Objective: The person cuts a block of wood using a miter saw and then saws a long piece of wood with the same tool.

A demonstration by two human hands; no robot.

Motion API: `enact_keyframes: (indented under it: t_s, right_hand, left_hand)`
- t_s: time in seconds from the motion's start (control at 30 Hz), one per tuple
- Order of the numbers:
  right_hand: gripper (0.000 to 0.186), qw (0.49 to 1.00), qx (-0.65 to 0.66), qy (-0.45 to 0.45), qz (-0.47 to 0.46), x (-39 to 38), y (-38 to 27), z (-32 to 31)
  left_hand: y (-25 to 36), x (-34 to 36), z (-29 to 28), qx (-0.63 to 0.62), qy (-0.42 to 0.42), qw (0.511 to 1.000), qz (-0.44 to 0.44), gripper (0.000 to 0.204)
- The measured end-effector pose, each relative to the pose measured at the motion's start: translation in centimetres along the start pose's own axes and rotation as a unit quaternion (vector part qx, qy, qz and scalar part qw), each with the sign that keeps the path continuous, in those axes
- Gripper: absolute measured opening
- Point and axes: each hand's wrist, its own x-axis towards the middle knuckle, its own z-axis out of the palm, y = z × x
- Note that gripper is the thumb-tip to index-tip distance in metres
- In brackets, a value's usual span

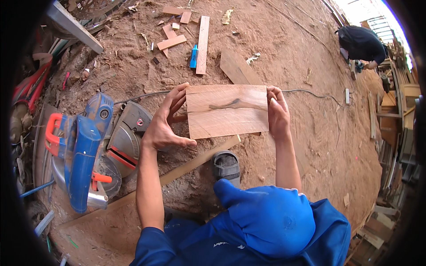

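A flat rectangular wooden board (227,119) with a dark knot streak is held level above the sawdust-strewn ground. My left hand (171,124) grips its left end, thumb near the lower corner and fingers by the upper one. My right hand (277,111) holds the right end, fingers curled at the edge. Below the board, a long light strip of wood (195,162) lies beside my sandalled foot (225,166). A blue miter saw (84,155) with red handles stands to the left of my left forearm.
Wood offcuts (171,42), a blue bottle (194,56) and a long plank (203,40) lie ahead. A cable (310,92) crosses the ground. Another person (359,44) bends at the upper right. Stacked boards (395,119) line the right side; red metal equipment (31,84) sits far left.
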Motion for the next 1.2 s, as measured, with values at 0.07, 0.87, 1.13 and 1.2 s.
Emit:
enact_keyframes:
  t_s: [0.07,0.87,1.13,1.2]
  right_hand:
    - [0.078,0.999,-0.031,-0.032,-0.009,-0.3,-1.2,2.0]
    - [0.128,0.862,-0.497,-0.104,0.000,-0.8,-5.6,3.0]
    - [0.128,0.851,-0.514,-0.109,0.003,-0.7,-5.8,2.8]
    - [0.128,0.851,-0.514,-0.111,0.003,-0.6,-5.8,2.8]
  left_hand:
    - [0.0,-0.2,-0.2,0.000,0.002,1.000,0.002,0.150]
    - [2.7,0.9,-0.9,0.161,-0.015,0.986,0.037,0.129]
    - [3.4,1.4,-1.4,0.275,-0.015,0.955,0.110,0.125]
    - [3.6,1.4,-1.3,0.273,-0.013,0.956,0.104,0.126]
